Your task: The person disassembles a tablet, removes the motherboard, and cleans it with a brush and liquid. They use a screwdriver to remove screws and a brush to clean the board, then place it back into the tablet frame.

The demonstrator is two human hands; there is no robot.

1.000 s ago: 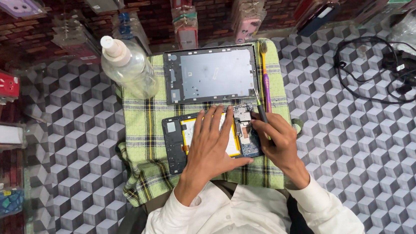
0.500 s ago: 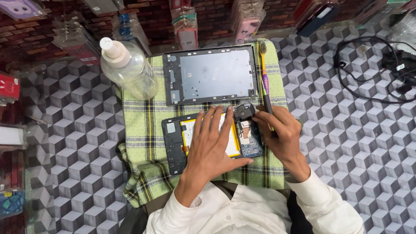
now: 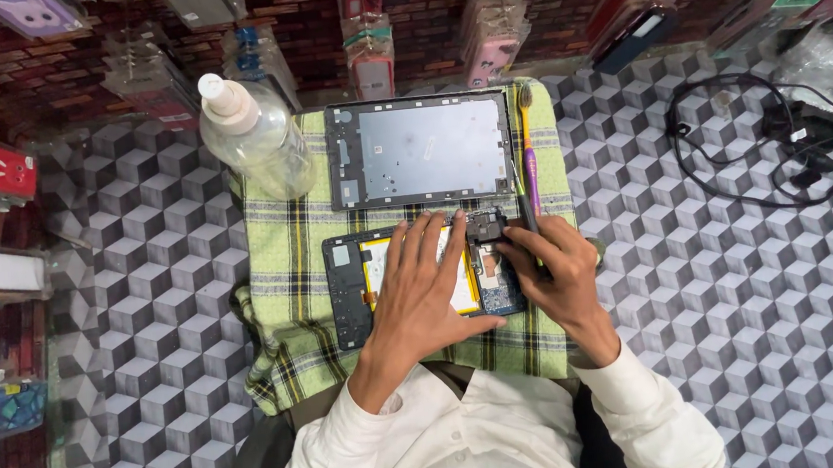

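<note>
The left hand [image 3: 421,289] lies flat, fingers spread, pressing on the opened tablet [image 3: 351,285]. Just right of it, the right hand [image 3: 555,267] pinches a thin tool [image 3: 524,204], its tip at a small black part [image 3: 484,226] on the tablet's upper edge. Beyond the fingertips lies a grey frame [image 3: 419,150]; a brush [image 3: 528,139] sits beside it, a bottle [image 3: 249,133] further left, all on a checked cloth [image 3: 285,276].
</note>
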